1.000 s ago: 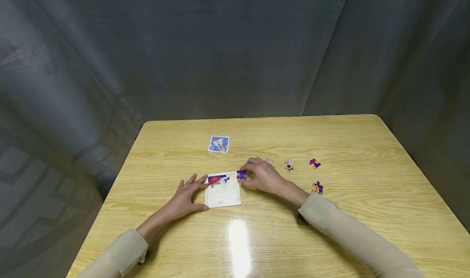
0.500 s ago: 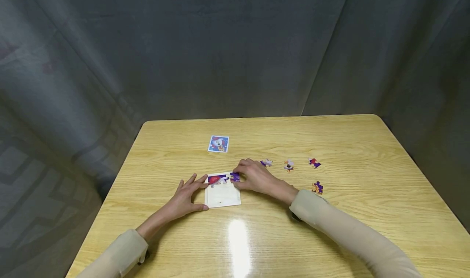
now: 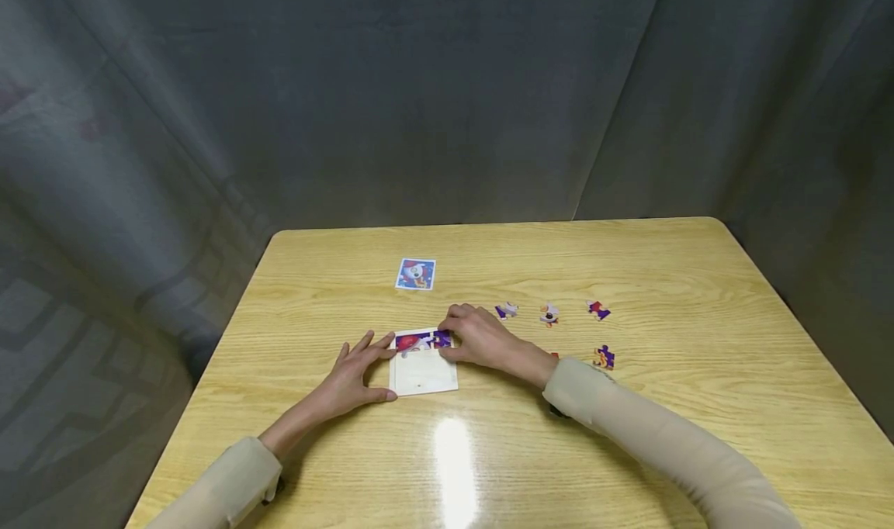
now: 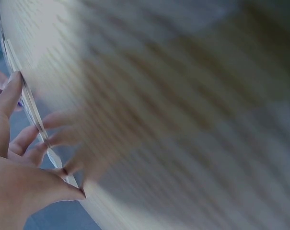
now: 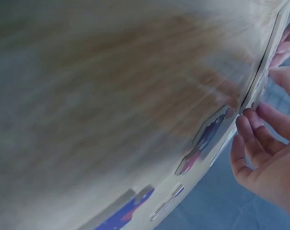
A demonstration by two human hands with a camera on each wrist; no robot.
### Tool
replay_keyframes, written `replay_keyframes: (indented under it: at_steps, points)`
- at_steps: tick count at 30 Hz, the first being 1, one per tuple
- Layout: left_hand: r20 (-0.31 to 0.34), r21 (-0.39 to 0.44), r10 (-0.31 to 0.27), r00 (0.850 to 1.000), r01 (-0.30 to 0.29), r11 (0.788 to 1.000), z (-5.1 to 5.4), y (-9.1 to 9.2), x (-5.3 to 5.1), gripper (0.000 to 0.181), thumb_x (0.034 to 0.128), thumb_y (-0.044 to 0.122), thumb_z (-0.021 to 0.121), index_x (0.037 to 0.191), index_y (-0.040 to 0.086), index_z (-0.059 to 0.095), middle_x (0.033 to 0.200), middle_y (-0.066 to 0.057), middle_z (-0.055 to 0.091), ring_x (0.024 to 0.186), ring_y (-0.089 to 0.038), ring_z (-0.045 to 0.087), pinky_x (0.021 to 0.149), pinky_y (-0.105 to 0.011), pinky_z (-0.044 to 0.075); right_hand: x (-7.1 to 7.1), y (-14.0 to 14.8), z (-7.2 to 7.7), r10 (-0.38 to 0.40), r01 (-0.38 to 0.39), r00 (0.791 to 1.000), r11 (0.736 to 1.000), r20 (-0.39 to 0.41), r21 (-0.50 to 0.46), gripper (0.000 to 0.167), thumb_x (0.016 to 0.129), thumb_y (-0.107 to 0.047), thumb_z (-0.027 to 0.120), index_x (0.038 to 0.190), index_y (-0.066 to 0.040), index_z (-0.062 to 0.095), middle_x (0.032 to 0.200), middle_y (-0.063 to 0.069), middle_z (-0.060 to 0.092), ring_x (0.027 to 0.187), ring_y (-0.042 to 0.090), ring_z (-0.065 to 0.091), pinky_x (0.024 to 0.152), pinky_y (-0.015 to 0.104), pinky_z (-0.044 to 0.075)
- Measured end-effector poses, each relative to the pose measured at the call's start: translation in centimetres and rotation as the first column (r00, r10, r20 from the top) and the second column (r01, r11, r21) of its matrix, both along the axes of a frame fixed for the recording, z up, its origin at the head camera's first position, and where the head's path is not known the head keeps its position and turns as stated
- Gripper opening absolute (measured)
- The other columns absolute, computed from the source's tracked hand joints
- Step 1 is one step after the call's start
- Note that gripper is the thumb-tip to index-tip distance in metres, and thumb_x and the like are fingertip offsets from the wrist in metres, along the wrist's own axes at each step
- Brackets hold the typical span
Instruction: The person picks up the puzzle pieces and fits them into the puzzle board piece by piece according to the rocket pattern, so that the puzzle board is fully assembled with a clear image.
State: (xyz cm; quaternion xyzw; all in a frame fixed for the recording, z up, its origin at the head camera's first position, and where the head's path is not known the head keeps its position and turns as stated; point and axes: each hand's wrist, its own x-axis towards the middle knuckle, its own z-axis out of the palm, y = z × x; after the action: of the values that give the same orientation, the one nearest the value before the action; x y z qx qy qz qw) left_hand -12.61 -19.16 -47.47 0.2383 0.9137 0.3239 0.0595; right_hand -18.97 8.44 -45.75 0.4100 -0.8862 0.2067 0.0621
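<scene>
A square white puzzle tray lies at the table's middle. Along its top left, a red, white and purple joined section is seated. My left hand holds the tray's left side, thumb at the lower corner and fingers spread near the upper one. At the top right corner, my right hand pinches a purple puzzle piece beside the joined section; whether it lies flush cannot be told. In the right wrist view the right fingers are at the tray's edge, with the pinched piece hidden.
Loose puzzle pieces lie to the right: a white-purple one, a white one, a red-purple one and an orange-purple one. Another is mostly covered by the right arm. A picture card lies behind the tray.
My right hand has moved left with the purple piece, from the tray's right edge to beside the joined section. The left hand and tray have stayed put.
</scene>
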Motion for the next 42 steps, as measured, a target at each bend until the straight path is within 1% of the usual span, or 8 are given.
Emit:
replay_keyframes:
  at_steps: [8, 14, 20, 25, 31, 34, 38, 42]
  points:
    - [0.002, 0.002, -0.002, 1.0, 0.002, 1.0, -0.06, 0.0, 0.07, 0.063, 0.0738, 0.032, 0.082, 0.128, 0.01, 0.059, 0.153, -0.009, 0.034, 0.143, -0.042, 0.016, 0.106, -0.074, 0.002, -0.04, -0.31, -0.11, 0.003, -0.004, 1.0, 0.999, 0.009, 0.033, 0.034, 0.082, -0.029, 0.075, 0.107, -0.006, 0.071, 0.095, 0.002, 0.061, 0.085, 0.017, 0.057, 0.073, 0.032, 0.05]
    - [0.005, -0.005, -0.008, 1.0, 0.008, 1.0, 0.02, 0.07, -0.04, 0.063, 0.0747, 0.033, 0.082, 0.129, 0.01, 0.059, 0.154, -0.009, 0.033, 0.144, -0.041, 0.015, 0.106, -0.073, 0.002, -0.19, -0.36, 0.03, 0.033, -0.033, 0.999, 0.999, 0.024, 0.03, 0.033, 0.083, -0.027, 0.072, 0.107, -0.005, 0.071, 0.095, 0.003, 0.059, 0.085, 0.017, 0.055, 0.073, 0.032, 0.049]
    - [0.008, -0.011, 0.0, 1.0, 0.001, 1.0, 0.18, 0.2, -0.08, 0.064, 0.0747, 0.032, 0.082, 0.129, 0.009, 0.059, 0.154, -0.009, 0.033, 0.144, -0.04, 0.015, 0.107, -0.072, 0.001, -0.18, -0.28, 0.18, 0.039, -0.04, 0.999, 0.997, 0.03, 0.059, 0.034, 0.085, -0.028, 0.071, 0.109, -0.004, 0.07, 0.097, 0.003, 0.058, 0.087, 0.018, 0.053, 0.075, 0.032, 0.048]
    - [0.006, -0.011, 0.001, 1.0, -0.001, 1.0, 0.24, 0.2, 0.05, 0.063, 0.0745, 0.031, 0.082, 0.128, 0.009, 0.059, 0.154, -0.01, 0.034, 0.144, -0.041, 0.015, 0.107, -0.072, 0.002, -0.02, -0.31, 0.16, 0.047, -0.05, 0.998, 0.996, 0.039, 0.073, 0.035, 0.087, -0.028, 0.071, 0.111, -0.003, 0.071, 0.1, 0.005, 0.059, 0.086, 0.017, 0.052, 0.074, 0.031, 0.048]
    - [0.007, -0.006, 0.0, 1.0, 0.0, 1.0, 0.16, 0.17, 0.08, 0.063, 0.0742, 0.031, 0.082, 0.128, 0.009, 0.059, 0.153, -0.009, 0.034, 0.144, -0.041, 0.015, 0.107, -0.072, 0.001, 0.02, -0.29, 0.06, 0.068, -0.069, 0.997, 0.995, 0.026, 0.07, 0.033, 0.088, -0.028, 0.071, 0.109, -0.003, 0.072, 0.099, 0.006, 0.06, 0.085, 0.017, 0.053, 0.072, 0.03, 0.047]
    - [0.016, -0.003, -0.001, 1.0, 0.001, 1.0, 0.14, 0.15, 0.08, 0.063, 0.0743, 0.03, 0.082, 0.128, 0.009, 0.059, 0.154, -0.009, 0.034, 0.144, -0.041, 0.015, 0.107, -0.072, 0.001, 0.16, -0.37, 0.07, 0.056, -0.057, 0.998, 0.997, 0.023, 0.049, 0.03, 0.087, -0.027, 0.073, 0.106, -0.003, 0.073, 0.098, 0.006, 0.06, 0.084, 0.017, 0.053, 0.071, 0.029, 0.047]
    - [0.021, 0.0, 0.0, 1.0, 0.0, 1.0, 0.16, 0.11, 0.09, 0.062, 0.0742, 0.03, 0.082, 0.128, 0.01, 0.059, 0.154, -0.009, 0.033, 0.144, -0.041, 0.014, 0.107, -0.072, 0.001, 0.4, -0.68, 0.23, 0.013, -0.014, 1.0, 0.999, 0.028, 0.031, 0.027, 0.084, -0.025, 0.076, 0.102, -0.005, 0.075, 0.096, 0.006, 0.062, 0.081, 0.018, 0.054, 0.068, 0.028, 0.048]
    - [0.011, -0.007, 0.0, 1.0, 0.0, 1.0, 0.11, 0.1, 0.07, 0.062, 0.0743, 0.031, 0.082, 0.128, 0.01, 0.059, 0.153, -0.009, 0.034, 0.144, -0.041, 0.015, 0.106, -0.073, 0.002, 0.61, -0.9, 0.5, -0.026, 0.024, 0.998, 0.999, 0.06, 0.036, 0.026, 0.082, -0.025, 0.077, 0.101, -0.007, 0.076, 0.097, 0.006, 0.062, 0.081, 0.018, 0.055, 0.065, 0.027, 0.048]
